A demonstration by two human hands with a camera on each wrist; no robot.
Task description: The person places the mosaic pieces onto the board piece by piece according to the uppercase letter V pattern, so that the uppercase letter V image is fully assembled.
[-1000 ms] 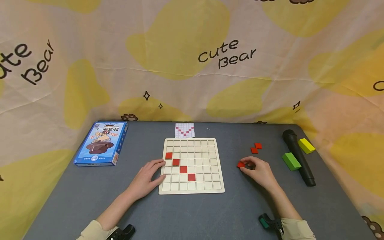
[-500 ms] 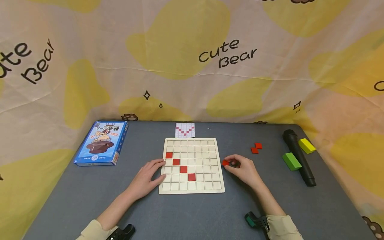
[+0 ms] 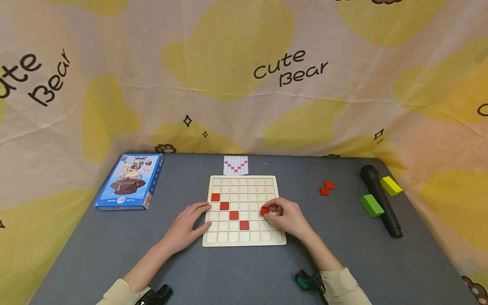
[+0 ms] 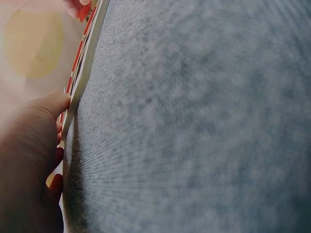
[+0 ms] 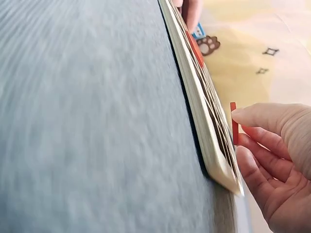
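A cream wooden grid board (image 3: 261,237) lies on the table. Several red square tiles (image 3: 234,215) sit in its cells, stepping diagonally down from the left edge. My left hand (image 3: 187,224) rests at the board's left edge, fingertips and thumb touching its rim. Between thumb and fingers my right hand (image 3: 287,218) pinches another red tile (image 3: 264,210) over the right part of the grid. From the right wrist view, that red tile (image 5: 234,124) appears edge-on, close over the board's surface. Behind the board is a small card (image 3: 236,165) printed with a V of pink squares.
Two loose red tiles (image 3: 326,188) lie right of the board. Farther right are a black microphone (image 3: 381,201), a green block (image 3: 371,206) and a yellow block (image 3: 391,186). A blue game box (image 3: 128,182) lies at the left. A patterned cloth (image 3: 228,84) hangs behind the table.
My right hand has carried the pinched red tile leftward, from the bare table to over the board's right side. The left hand has stayed at the board's left edge.
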